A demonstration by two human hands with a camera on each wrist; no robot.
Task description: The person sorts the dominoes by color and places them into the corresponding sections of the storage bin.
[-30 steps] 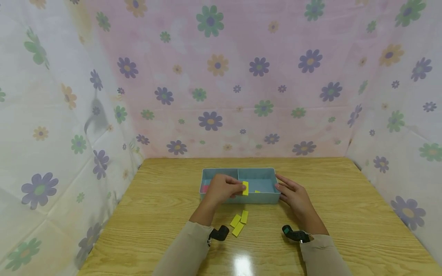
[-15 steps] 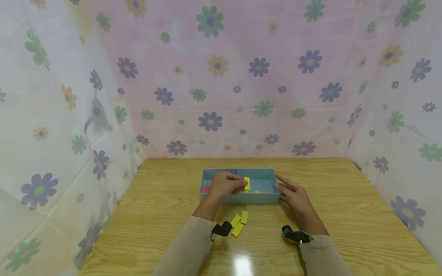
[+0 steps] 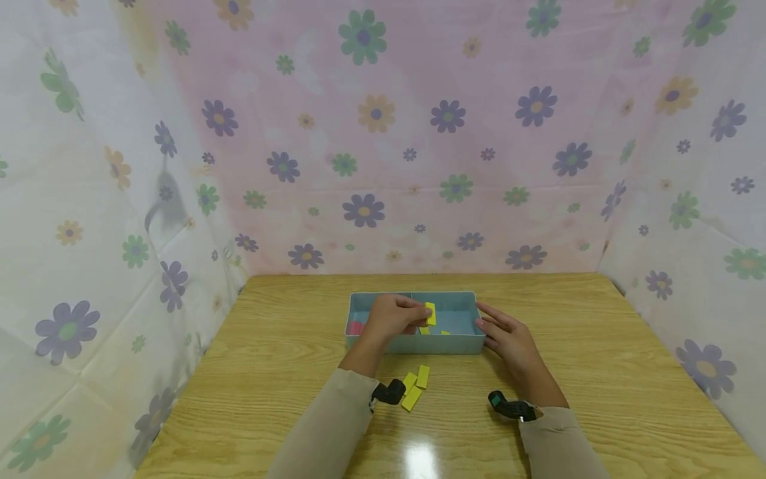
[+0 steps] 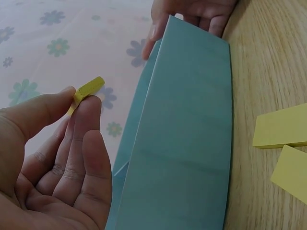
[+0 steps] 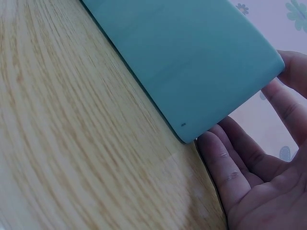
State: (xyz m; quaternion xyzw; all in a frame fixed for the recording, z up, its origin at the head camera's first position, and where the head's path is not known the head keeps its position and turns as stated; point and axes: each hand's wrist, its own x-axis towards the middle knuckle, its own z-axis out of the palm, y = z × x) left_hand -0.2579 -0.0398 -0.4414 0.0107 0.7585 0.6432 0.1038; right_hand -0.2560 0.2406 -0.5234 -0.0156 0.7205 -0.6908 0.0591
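Note:
In the head view, my left hand [image 3: 387, 318] is over the middle of a blue divided box [image 3: 451, 344]. Its thumb and fingertips pinch a small flat yellow block [image 3: 430, 314], seen edge-on as a yellow block [image 4: 90, 87] in the left wrist view. Inside the right compartment, another yellow block [image 3: 424, 330] shows below the hand, and the tip of one more peeks over the front wall. My right hand [image 3: 513, 342] touches the box's right end with fairly straight fingers [image 5: 223, 163]. The box bottom is mostly hidden by the front wall and left hand.
Three yellow blocks [image 3: 411, 398] lie on the wooden table [image 3: 269, 372] in front of the box. A pink piece [image 3: 356, 328] sits in the left compartment. Flowered cloth [image 3: 419, 166] stands behind and at both sides.
My left hand has moved slightly right and away with the yellow block, over the right compartment. A yellow block below it has come into view. The right hand stays at the box's end.

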